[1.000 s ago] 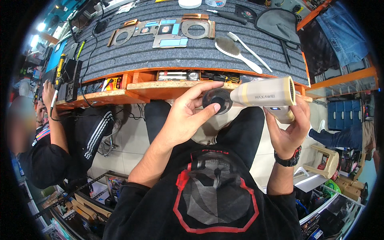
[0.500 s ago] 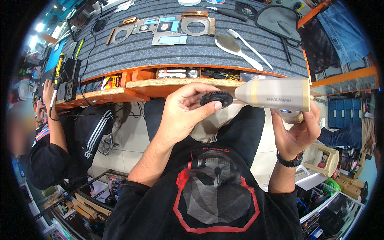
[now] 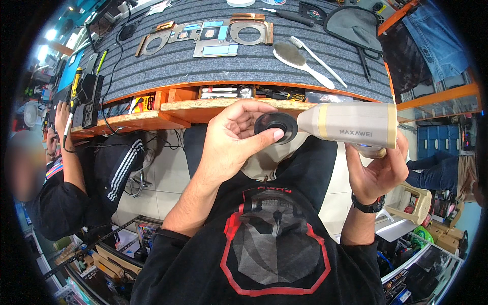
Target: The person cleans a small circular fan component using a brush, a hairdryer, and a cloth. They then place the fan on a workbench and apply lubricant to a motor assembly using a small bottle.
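Observation:
My left hand (image 3: 229, 140) pinches a black fan wheel (image 3: 265, 123) near its hub, the thumb in front and the fingers behind. The wheel's round face is tilted upward, and its fine blades look smeared now. In my right hand (image 3: 376, 175) is a beige handheld air blower (image 3: 351, 121), gripped by the handle under its body. The blower's tapered nozzle points left at the wheel's right edge, very close to it; whether they touch I cannot tell. Both are held above my lap, in front of the bench edge.
On the ribbed grey bench mat (image 3: 168, 71) lie a metal heatsink plate (image 3: 218, 48), an oval brush (image 3: 292, 56) and a white toothbrush (image 3: 320, 63). Below are drawers (image 3: 223, 108) of tools. At the left, another person's arm (image 3: 73, 157) is beside a black device.
The fan wheel has turned from a flatter, toothed-edge view to show more of its face, its blades now smeared. The blower has shifted slightly down and right.

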{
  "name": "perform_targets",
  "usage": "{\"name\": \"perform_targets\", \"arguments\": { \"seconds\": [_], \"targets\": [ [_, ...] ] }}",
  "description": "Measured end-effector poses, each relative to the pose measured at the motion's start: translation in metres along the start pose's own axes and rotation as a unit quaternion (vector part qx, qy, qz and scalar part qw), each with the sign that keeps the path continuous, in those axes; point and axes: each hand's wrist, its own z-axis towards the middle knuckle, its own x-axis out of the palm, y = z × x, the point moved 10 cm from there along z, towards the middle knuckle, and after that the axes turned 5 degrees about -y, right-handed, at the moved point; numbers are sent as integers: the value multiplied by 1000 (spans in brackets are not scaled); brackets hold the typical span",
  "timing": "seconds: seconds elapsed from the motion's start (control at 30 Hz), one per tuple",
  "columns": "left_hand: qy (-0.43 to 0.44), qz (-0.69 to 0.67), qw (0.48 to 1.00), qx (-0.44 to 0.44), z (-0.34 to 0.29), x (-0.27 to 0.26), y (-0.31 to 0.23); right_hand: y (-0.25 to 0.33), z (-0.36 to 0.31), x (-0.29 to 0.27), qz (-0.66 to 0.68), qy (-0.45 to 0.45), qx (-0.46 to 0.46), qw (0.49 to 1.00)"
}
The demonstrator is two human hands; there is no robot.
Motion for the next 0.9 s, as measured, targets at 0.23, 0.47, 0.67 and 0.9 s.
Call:
{"name": "perform_targets", "arguments": {
  "seconds": [0.23,0.47,0.67,0.9],
  "targets": [
    [7,3,1000,12,0,-2,0,0,-1,1,0,6,-4,1000],
    [-5,-47,996,-77,3,-2,15,1,0,1,-1,6,-2,1000],
    [-7,-60,991,-122,1,-3,30,-5,-1,8,6,7,-11,1000],
    [7,-58,994,-94,2,-1,26,0,3,19,2,33,-28,999]
  ]
}}
